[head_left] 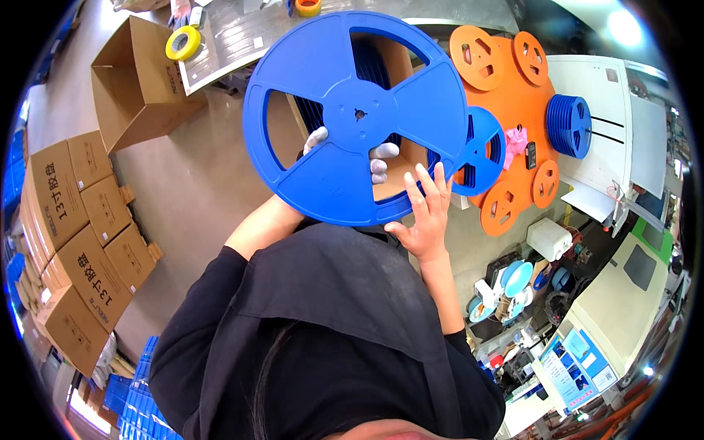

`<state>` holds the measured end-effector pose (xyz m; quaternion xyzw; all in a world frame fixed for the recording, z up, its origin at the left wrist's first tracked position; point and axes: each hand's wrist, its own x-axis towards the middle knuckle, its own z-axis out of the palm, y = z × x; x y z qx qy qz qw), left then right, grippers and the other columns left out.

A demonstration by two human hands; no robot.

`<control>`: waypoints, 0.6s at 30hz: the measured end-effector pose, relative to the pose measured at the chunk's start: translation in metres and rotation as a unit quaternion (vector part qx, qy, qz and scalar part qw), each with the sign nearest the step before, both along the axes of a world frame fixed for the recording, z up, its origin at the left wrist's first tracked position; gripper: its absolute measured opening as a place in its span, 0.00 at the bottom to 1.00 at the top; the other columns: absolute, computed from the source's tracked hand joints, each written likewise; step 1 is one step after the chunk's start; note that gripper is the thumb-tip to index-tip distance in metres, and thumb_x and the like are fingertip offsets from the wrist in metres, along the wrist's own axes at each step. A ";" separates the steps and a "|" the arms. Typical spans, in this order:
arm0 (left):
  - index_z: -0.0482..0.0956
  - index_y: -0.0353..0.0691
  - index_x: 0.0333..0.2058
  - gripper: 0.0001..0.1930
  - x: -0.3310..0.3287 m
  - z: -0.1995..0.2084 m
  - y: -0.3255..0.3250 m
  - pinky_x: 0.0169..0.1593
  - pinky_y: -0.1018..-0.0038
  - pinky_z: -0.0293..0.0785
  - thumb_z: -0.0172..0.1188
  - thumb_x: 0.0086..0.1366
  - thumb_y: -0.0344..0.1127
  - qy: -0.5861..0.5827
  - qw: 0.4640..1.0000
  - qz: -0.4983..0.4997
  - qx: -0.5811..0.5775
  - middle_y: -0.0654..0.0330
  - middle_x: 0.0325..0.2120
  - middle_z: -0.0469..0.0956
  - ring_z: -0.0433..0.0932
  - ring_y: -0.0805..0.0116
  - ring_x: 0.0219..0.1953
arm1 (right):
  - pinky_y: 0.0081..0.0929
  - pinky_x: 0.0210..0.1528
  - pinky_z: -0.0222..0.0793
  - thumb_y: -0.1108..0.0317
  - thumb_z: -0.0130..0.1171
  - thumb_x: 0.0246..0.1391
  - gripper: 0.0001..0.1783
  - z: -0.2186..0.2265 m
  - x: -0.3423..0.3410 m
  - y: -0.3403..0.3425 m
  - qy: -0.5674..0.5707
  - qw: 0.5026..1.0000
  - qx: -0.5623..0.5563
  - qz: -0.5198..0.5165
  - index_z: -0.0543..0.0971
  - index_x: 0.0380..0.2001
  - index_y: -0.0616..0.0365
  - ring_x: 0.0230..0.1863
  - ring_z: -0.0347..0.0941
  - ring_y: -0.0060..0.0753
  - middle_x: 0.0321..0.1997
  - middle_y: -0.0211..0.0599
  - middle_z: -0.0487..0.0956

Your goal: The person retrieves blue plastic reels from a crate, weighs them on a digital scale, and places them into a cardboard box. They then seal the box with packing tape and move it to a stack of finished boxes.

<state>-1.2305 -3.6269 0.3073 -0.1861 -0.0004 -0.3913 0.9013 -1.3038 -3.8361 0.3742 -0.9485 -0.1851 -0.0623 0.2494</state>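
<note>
A large blue plastic reel point(359, 81), with wide cut-out windows and a small hub hole, is held up in front of me, its face toward the camera. My left hand point(383, 158) reaches behind it. Light, apparently gloved fingertips of that hand come through two windows and close around the reel near its hub. The palm is hidden. My bare right hand point(424, 216) is at the reel's lower right rim, fingers stretched and spread, fingertips against the edge. Through the windows, a carton point(402, 66) with dark blue reels shows behind.
An orange round surface point(517, 110) at right bears orange reels point(477, 59), a pink cloth point(515, 143) and a smaller blue reel stack point(484, 143). More blue reels point(568, 126) hang on a white machine point(590, 81). Cartons point(88, 257) stand left; yellow tape point(182, 44) sits on the bench.
</note>
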 end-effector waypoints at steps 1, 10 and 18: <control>0.52 0.40 0.66 0.44 -0.001 -0.002 -0.001 0.60 0.56 0.67 0.60 0.59 0.55 0.006 1.000 -0.004 0.004 0.40 0.60 0.61 0.71 0.51 0.52 | 0.56 0.70 0.28 0.28 0.44 0.52 0.43 0.006 0.003 -0.001 0.003 0.999 -0.039 0.013 0.72 0.58 0.50 0.71 0.50 0.50 0.64 0.37 0.66; 0.52 0.39 0.66 0.43 0.006 -0.031 0.004 0.63 0.53 0.63 0.56 0.61 0.58 0.070 0.995 -0.045 0.055 0.43 0.60 0.61 0.68 0.47 0.55 | 0.50 0.65 0.56 0.59 0.65 0.38 0.23 -0.030 0.038 -0.003 0.055 0.976 -0.053 0.203 0.77 0.42 0.51 0.45 0.74 0.37 0.41 0.30 0.77; 0.70 0.42 0.56 0.27 0.009 -0.189 -0.002 0.54 0.63 0.68 0.51 0.66 0.55 0.205 0.759 0.040 0.617 0.56 0.49 0.74 0.72 0.60 0.51 | 0.21 0.27 0.71 0.69 0.47 0.65 0.11 -0.113 0.039 -0.037 0.377 0.722 0.471 -0.340 0.76 0.37 0.66 0.22 0.74 0.25 0.22 0.37 0.78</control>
